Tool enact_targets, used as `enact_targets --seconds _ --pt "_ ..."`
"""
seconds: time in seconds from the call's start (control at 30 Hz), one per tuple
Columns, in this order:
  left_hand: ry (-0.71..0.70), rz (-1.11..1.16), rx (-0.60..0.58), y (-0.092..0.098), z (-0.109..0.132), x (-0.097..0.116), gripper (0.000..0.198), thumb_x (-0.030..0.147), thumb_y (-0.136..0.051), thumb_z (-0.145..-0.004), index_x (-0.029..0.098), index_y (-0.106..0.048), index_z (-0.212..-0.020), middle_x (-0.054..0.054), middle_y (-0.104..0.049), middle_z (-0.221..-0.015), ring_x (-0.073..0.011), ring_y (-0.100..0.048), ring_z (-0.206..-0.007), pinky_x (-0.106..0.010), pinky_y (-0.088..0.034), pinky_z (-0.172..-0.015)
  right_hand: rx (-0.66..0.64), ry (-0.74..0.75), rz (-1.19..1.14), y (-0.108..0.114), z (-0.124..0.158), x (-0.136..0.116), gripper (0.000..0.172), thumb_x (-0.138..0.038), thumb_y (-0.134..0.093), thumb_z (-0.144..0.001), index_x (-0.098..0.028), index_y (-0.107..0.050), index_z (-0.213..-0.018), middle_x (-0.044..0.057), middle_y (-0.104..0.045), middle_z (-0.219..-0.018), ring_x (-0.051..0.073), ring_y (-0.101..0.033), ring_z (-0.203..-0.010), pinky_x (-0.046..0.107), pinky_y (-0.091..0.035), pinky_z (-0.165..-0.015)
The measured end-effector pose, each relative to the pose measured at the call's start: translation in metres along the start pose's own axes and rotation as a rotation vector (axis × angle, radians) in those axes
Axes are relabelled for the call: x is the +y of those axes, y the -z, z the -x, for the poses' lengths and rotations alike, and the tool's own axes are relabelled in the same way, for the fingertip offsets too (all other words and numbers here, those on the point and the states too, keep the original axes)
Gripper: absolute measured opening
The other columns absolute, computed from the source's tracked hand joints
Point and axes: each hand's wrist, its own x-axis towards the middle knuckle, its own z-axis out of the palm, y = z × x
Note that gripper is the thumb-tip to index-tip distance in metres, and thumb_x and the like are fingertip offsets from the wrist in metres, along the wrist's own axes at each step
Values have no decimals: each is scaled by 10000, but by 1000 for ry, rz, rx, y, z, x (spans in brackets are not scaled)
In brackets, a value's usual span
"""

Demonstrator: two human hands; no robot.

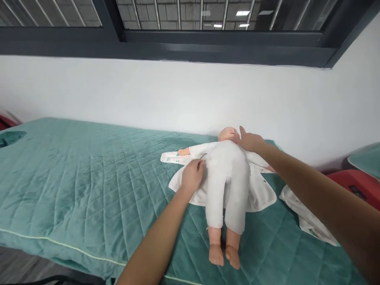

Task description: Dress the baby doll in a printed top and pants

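Observation:
A baby doll [228,170] with a white cloth body lies on its back, feet toward me. Under it a white baby shirt [263,194] is spread out, with one patterned sleeve [170,157] stretched to the left beneath the doll's arm. My left hand [192,175] is closed, fingers curled against the doll's left side over the shirt; whatever is in them is hidden. My right hand [248,140] rests at the doll's neck and head [228,133], thumb raised apart from the fingers. Its fingertips are partly hidden.
The doll lies on a green quilted bed cover [89,190] against a white wall [133,95]. A crumpled white cloth [308,215] lies to the right, partly behind my forearm. Beyond it stands a red object [353,182]. A dark-framed window [208,45] with bars is above.

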Motion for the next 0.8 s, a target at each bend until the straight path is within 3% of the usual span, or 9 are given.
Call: enact_targets --seconds 0.07,0.17,0.27,0.4,0.57,0.8 --pt "-96 -258 92 3 -5 -11 224 210 -488 -946 210 -697 -1027 -120 -705 -1077 -305 -616 -1089 -453 -485 -987 38 45 162 12 5 -19 675 -616 -396 -982 -99 -474 -1409 241 -704 -1106 392 -678 -1020 522 -486 -892" --pt "-100 -486 92 1 -10 -20 211 200 -571 -910 206 -691 -1083 -145 -668 -1149 -348 -573 -1147 -489 -478 -980 170 261 208 10 22 -65 416 -414 -417 -1006 -130 -553 -1278 221 -638 -1257 348 -602 -1124 452 -464 -921" --pt "-46 -556 60 -3 -14 -23 241 285 -625 -907 194 -675 -1125 -164 -637 -1176 -366 -569 -1147 -499 -487 -949 37 576 239 -16 38 -114 383 -334 -507 -966 -132 -556 -1287 205 -579 -1365 345 -526 -1228 465 -416 -1004" --pt "15 -606 40 -3 -23 -25 199 272 -591 -930 180 -671 -1087 -162 -626 -1154 -338 -582 -1122 -448 -498 -906 -91 579 255 -56 40 -153 360 -226 -530 -928 -127 -573 -1271 202 -599 -1353 351 -520 -1261 514 -363 -1060" --pt "15 -477 44 2 -28 -33 150 229 -565 -942 213 -686 -1029 -129 -660 -1121 -304 -604 -1114 -401 -496 -875 -133 503 226 -73 22 -159 319 -242 -525 -946 -124 -593 -1235 208 -648 -1279 352 -583 -1191 500 -432 -979" --pt "189 50 246 8 -31 -47 97 248 -595 -906 204 -681 -912 -51 -722 -913 -222 -653 -866 -339 -477 -808 -119 474 103 -46 22 -129 375 -391 -518 -980 -185 -584 -1286 138 -667 -1288 310 -613 -1161 395 -474 -890"
